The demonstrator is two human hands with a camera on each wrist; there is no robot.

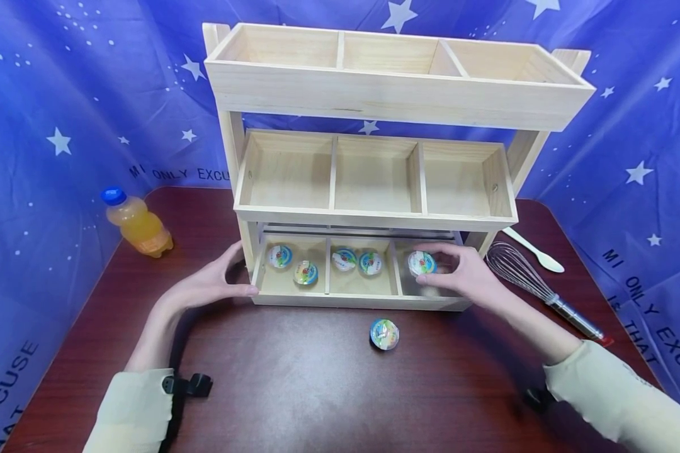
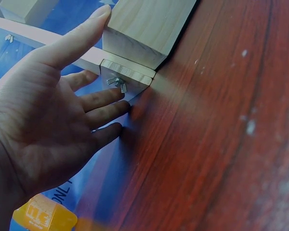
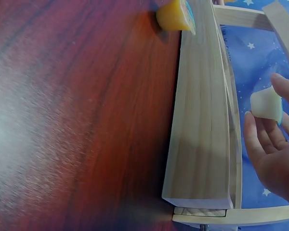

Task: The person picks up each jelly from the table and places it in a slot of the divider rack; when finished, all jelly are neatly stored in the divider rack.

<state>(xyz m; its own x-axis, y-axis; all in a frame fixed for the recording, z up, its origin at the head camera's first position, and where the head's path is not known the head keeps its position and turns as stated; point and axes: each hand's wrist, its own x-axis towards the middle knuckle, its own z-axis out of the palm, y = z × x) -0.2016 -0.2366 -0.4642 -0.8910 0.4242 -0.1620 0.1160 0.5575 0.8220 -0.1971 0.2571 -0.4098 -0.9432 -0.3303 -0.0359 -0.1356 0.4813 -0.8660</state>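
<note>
My right hand pinches a small sealed jelly cup between thumb and fingers, over the right compartment of the wooden rack's bottom tray. In the right wrist view this cup looks whitish and is held above the tray's front board. My left hand is at the tray's left end, thumb at the front corner, other fingers loosely spread beside the wing-nut. Two jelly cups lie in the left compartment and two in the middle one. Another, yellowish jelly cup stands on the table before the tray.
Above are the rack's middle tray and top tray, each with three compartments. An orange drink bottle stands on the left of the table. A whisk and a white spoon lie at right. Blue starry cloth surrounds the table.
</note>
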